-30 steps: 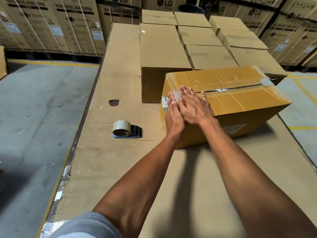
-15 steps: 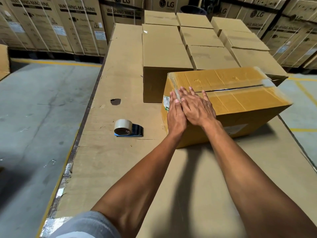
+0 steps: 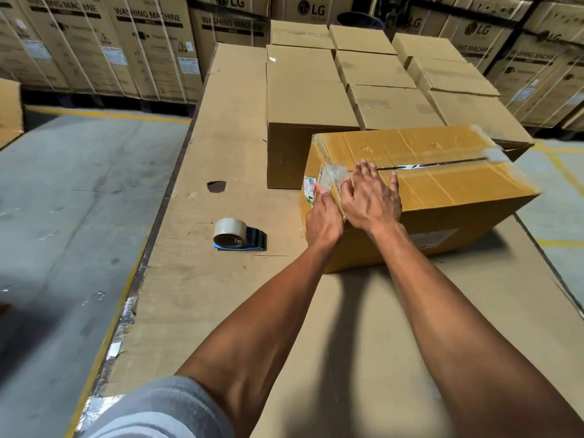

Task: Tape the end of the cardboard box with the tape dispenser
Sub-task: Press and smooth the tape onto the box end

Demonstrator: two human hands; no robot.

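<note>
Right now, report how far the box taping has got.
Done: clear tape sits over the near end of the yellow cardboard box. In hand: the left hand and right hand press there. Left: the middle of the top seam looks open, and the tape dispenser lies on the cardboard-covered table.

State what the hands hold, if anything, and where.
Nothing is gripped: both hands, left and right, press flat on the box's near end; the tape dispenser lies untouched.

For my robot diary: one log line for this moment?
left hand: box end | right hand: box top | tape dispenser: lying unused
</note>
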